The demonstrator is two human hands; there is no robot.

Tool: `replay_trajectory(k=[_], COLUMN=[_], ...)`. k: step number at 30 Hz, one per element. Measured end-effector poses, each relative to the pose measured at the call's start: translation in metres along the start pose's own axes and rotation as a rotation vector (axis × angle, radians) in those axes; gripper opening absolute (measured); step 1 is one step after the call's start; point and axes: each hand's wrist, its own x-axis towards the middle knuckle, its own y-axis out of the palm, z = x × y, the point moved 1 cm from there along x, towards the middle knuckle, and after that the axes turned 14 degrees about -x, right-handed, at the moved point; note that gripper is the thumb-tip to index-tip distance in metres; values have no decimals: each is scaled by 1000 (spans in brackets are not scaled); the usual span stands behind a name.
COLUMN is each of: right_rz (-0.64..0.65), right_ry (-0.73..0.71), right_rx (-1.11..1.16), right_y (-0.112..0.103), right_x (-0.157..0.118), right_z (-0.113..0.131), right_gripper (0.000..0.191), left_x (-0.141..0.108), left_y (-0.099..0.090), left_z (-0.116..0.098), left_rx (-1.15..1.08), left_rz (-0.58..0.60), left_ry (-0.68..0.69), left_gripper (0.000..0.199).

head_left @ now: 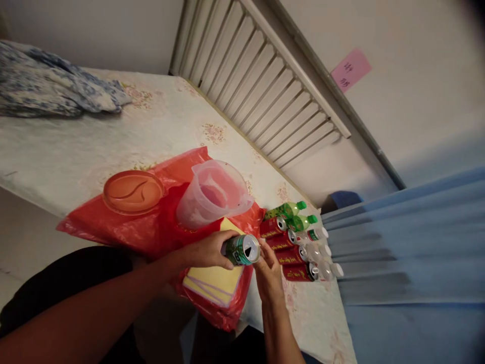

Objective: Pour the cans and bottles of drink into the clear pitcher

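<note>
Green can (240, 251) held up over the yellow cloths (217, 284). Left hand (210, 251) wrapped round its body; right hand (270, 270) curled, fingertips by the rim, cannot tell if they pinch. Can is opened, hole showing: any leftover drink could wet the cloths if it tips. Should the left grip loosen, it might drop. Red cans (295, 273) crowd near the right hand; a stray knuckle could topple them against the clear bottles (325, 272)
</note>
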Motion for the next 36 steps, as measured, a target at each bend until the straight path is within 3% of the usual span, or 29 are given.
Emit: replay_trajectory(k=[6, 13, 19, 25, 31, 36], right_rz=[80, -72, -142, -240, -260, -343], right_ry=[-37, -15, -20, -42, 14, 46], right_rx=[-48, -215, -222, -373, -278, -267], right_y=[22, 39, 38, 20, -18, -56], right_x=[-16, -12, -8, -15, -27, -39], right_z=[3, 2, -5, -4, -15, -35], right_gripper=[74, 66, 63, 59, 67, 75], left_x=[8, 16, 17, 7, -1, 1], left_y=[1, 11, 20, 25, 25, 30], left_z=[8, 13, 20, 42, 68, 76], left_rx=[7, 102, 225, 424, 817, 1080], left_rz=[-65, -165, -217, -174, -266, -324], left_ry=[29, 86, 122, 177, 324, 325], left_gripper=[72, 63, 59, 79, 48, 38])
